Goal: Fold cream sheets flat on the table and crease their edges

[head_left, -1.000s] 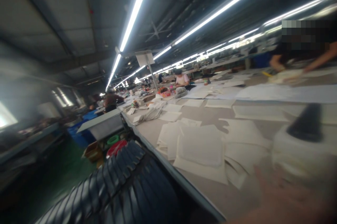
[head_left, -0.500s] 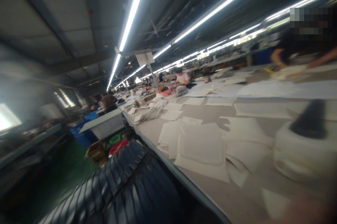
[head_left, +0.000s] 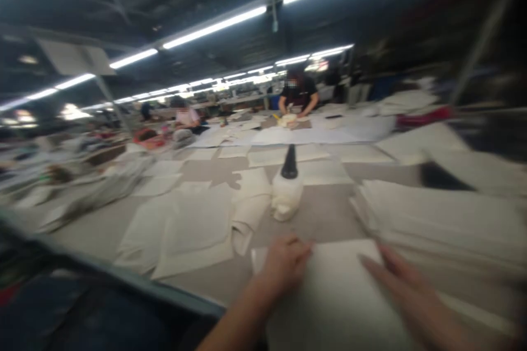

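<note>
A pale cream sheet (head_left: pixel 341 290) lies in front of me at the lower middle; blur hides whether it is cloth, leather or paper. My left hand (head_left: pixel 286 263) has its fingers curled on the sheet's far left part. At the right edge my right hand (head_left: pixel 401 277) pinches it, thumb on top and fingers at the side. Just beyond the sheet stands a whitish squeeze bottle (head_left: pixel 286 194) with a black cone-shaped nozzle. A folded cream piece (head_left: pixel 251 197) lies left of the bottle.
Flat cream sheets (head_left: pixel 197 219) overlap on the left of the table, and a thick stack (head_left: pixel 444 219) lies on the right. Across the table a co-worker (head_left: pixel 300 95) handles a pale piece. The table's edge (head_left: pixel 177 288) runs along the lower left.
My view has swung to the right and down, bringing the bottle to the middle. Both my hands and the sheet now show, where only a blur was at the lower right.
</note>
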Tool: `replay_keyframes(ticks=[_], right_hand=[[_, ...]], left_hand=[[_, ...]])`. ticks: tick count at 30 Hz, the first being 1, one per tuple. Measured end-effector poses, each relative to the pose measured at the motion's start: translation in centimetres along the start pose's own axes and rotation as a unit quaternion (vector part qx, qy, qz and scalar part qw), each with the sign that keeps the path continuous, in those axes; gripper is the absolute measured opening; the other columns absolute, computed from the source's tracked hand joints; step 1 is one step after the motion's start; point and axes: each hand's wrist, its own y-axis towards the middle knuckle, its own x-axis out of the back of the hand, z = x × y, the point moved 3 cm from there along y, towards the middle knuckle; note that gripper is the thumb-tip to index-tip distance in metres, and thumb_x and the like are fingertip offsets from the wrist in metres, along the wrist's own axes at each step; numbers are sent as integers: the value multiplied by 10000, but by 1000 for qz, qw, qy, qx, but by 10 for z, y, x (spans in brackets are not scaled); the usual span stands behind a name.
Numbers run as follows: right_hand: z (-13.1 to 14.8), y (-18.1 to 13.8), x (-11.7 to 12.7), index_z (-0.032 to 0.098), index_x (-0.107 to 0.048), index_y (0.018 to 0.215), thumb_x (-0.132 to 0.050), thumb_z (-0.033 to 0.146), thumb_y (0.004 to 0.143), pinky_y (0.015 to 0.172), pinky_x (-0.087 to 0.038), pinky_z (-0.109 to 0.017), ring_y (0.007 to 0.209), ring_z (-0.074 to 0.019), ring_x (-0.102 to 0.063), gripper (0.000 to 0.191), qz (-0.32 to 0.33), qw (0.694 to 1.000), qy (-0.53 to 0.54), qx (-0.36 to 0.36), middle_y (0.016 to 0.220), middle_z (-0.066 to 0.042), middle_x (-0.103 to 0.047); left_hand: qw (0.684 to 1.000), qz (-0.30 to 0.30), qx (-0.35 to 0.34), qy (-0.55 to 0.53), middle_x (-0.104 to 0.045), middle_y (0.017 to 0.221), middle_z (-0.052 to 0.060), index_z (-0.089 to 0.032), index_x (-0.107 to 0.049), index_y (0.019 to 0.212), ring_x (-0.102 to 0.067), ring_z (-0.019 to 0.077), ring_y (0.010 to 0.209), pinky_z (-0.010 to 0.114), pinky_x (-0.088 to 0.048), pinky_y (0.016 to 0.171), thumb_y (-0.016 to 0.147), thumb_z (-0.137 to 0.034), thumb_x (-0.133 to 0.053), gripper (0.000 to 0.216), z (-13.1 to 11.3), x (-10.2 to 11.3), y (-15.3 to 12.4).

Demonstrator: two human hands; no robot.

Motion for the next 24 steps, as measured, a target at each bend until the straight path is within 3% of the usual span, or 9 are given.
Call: replay_keyframes(ticks=[2,4,9,17,21,24], right_hand=[[9,-2,7,200,-684,898,-776,433,570,588,-485,-307,709,-239,-616,412,54,999,-3,-1,840,-58,-692],[14,-3,5,185,-673,922,-748,464,603,601,-483,-304,697,-221,-612,430,83,996,15,4,817,-48,-689],[12,-3,3,177,-643,954,-733,441,647,592,-466,-274,679,-180,-595,415,96,992,75,24,801,-23,-670],[3,2,15,199,-560,1041,-719,392,682,607,-465,-264,692,-160,-594,438,109,988,107,35,813,-3,-648],[1,9,22,228,-480,1189,-692,402,704,532,-419,-232,601,-126,-546,557,113,992,29,56,755,24,-620],[1,14,28,190,-603,1001,-634,406,749,524,-386,-218,589,-111,-500,334,96,990,-61,89,682,35,-571]], left_hand=[[1000,19,-21,-10,-647,898,121,-214,-678,1057,-574,241,866,377,-436,841,834,-314,-496,305,8,-2,4],[995,22,-60,75,-652,894,95,-222,-663,1069,-591,218,828,350,-475,772,851,-344,-464,320,16,-3,7],[977,23,-107,185,-668,864,38,-229,-655,1037,-629,161,785,263,-511,695,880,-368,-437,303,31,3,8],[966,43,-141,211,-668,853,7,-262,-655,1067,-644,133,751,198,-503,644,883,-379,-437,308,36,11,8],[964,33,-151,218,-677,871,6,-271,-677,1030,-647,144,778,200,-503,666,880,-410,-430,321,33,10,7],[962,42,-140,229,-678,875,7,-267,-683,1015,-647,150,777,208,-503,665,885,-435,-404,351,30,6,7]])
